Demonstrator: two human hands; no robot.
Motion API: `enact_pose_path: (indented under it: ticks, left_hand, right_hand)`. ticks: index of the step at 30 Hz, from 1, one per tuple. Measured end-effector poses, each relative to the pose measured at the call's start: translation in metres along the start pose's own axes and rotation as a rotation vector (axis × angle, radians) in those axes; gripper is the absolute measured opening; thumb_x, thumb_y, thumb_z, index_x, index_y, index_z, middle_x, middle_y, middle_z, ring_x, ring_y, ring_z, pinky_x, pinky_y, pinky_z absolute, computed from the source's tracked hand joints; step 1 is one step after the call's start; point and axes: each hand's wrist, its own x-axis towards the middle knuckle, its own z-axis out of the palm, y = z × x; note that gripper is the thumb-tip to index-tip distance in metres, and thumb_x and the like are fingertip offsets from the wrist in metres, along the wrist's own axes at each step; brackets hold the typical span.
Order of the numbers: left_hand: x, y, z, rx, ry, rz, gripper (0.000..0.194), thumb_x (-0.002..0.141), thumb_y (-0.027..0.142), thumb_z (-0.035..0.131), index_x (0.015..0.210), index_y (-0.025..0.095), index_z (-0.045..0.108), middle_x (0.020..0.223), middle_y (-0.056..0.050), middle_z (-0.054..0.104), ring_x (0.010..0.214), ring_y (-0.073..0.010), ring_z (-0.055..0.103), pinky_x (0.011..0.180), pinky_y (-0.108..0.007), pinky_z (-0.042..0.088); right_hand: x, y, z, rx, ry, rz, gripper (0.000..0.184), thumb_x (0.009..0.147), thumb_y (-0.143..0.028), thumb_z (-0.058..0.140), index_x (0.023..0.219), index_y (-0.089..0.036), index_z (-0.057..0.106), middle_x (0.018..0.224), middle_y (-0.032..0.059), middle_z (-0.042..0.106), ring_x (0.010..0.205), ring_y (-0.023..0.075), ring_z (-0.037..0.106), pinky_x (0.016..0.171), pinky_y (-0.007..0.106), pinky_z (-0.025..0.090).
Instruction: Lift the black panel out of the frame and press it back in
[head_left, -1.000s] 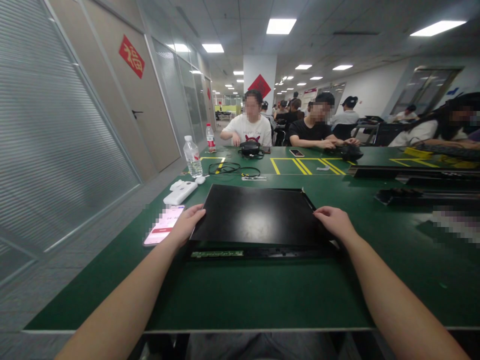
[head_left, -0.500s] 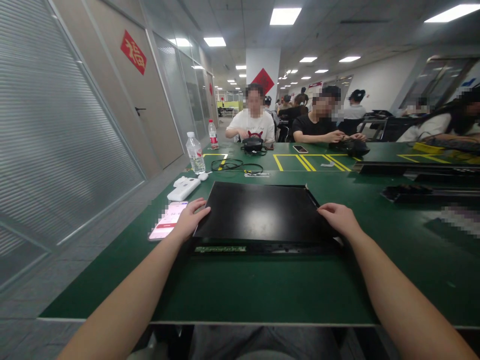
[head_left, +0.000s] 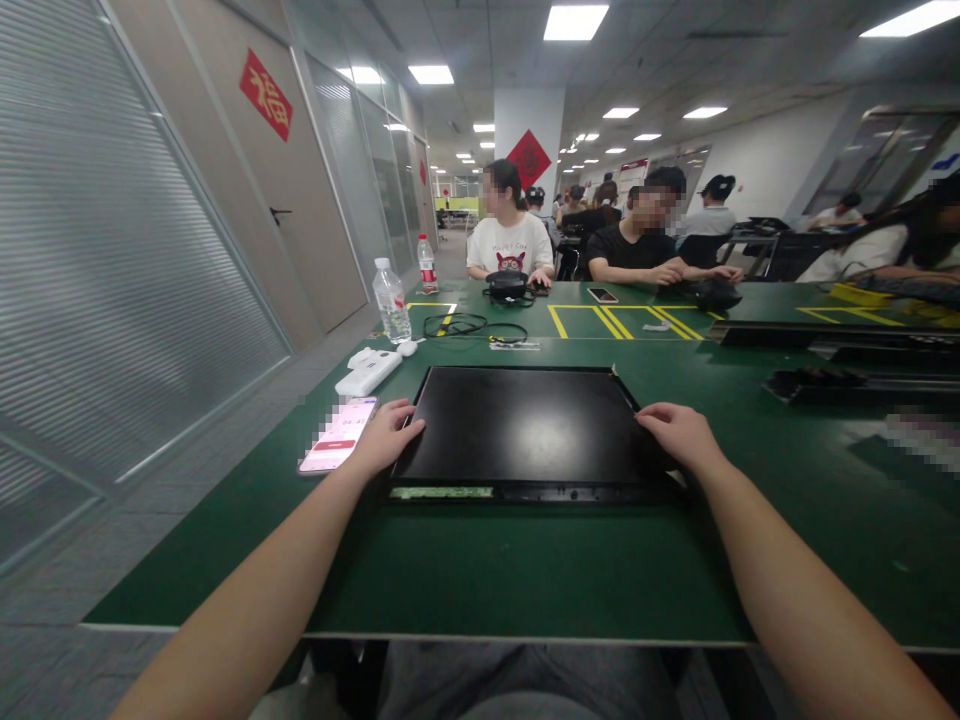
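A black display panel (head_left: pixel 517 425) lies glossy side up within a thin black frame (head_left: pixel 517 369) on the green table. Along its near edge runs a strip with a green circuit board (head_left: pixel 442 493) on the left half. My left hand (head_left: pixel 391 432) grips the left edge, its thumb on the panel's face and its fingers along the outer side. At the right edge, my right hand (head_left: pixel 679 432) has thumb and fingers closed on the panel's border. The fingertips' undersides are hidden.
Left of the panel lie a lit phone (head_left: pixel 339 436) and a white device (head_left: pixel 369 372). Beyond are a water bottle (head_left: pixel 392 300), a red-capped bottle (head_left: pixel 427 265) and a black cable (head_left: pixel 472 328). Black bars (head_left: pixel 855 388) lie right. Two people (head_left: pixel 511 235) sit opposite.
The panel has come down flatter into its frame, whose far and left borders now show around it. Both hands stay at the sides. The person opposite has turned their head.
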Motion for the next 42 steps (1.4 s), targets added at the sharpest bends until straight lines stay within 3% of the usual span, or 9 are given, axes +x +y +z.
enact_pose_path:
  ticks: [13,24,31,42]
  left_hand:
    - [0.000,-0.003,0.004,0.074,-0.021,0.018,0.052,0.085,0.053,0.061,0.115,0.015,0.078,0.144,-0.020,0.061,0.137,-0.0383,0.056,0.120,-0.051,0.040]
    - [-0.002,0.002,0.003,0.064,-0.028,0.003,0.050,0.085,0.050,0.061,0.119,0.017,0.077,0.144,-0.017,0.063,0.132,-0.0361,0.060,0.114,-0.049,0.047]
    - [-0.002,0.004,0.003,0.063,-0.023,-0.003,0.049,0.083,0.051,0.062,0.117,0.018,0.078,0.142,-0.016,0.064,0.132,-0.0366,0.060,0.114,-0.049,0.047]
    - [-0.002,0.006,0.002,0.104,-0.051,0.009,0.052,0.086,0.046,0.058,0.121,0.013,0.077,0.145,-0.020,0.061,0.136,-0.0370,0.057,0.119,-0.050,0.042]
  right_hand:
    - [0.003,0.004,0.001,0.034,0.015,0.016,0.023,0.071,-0.039,0.063,0.075,-0.024,0.080,0.082,0.0074,0.077,0.082,0.0253,0.069,0.074,0.035,0.050]
    - [0.005,0.006,0.000,0.025,-0.003,0.061,0.025,0.069,-0.041,0.064,0.076,-0.025,0.081,0.085,0.0066,0.079,0.085,0.0268,0.070,0.077,0.036,0.050]
    - [0.006,0.009,0.001,0.026,0.025,0.020,0.022,0.069,-0.040,0.065,0.074,-0.025,0.080,0.083,0.0063,0.079,0.084,0.0268,0.071,0.076,0.036,0.050]
    - [0.004,0.004,0.000,0.030,-0.002,0.059,0.022,0.070,-0.039,0.065,0.076,-0.024,0.080,0.085,0.0070,0.079,0.086,0.0269,0.071,0.077,0.036,0.051]
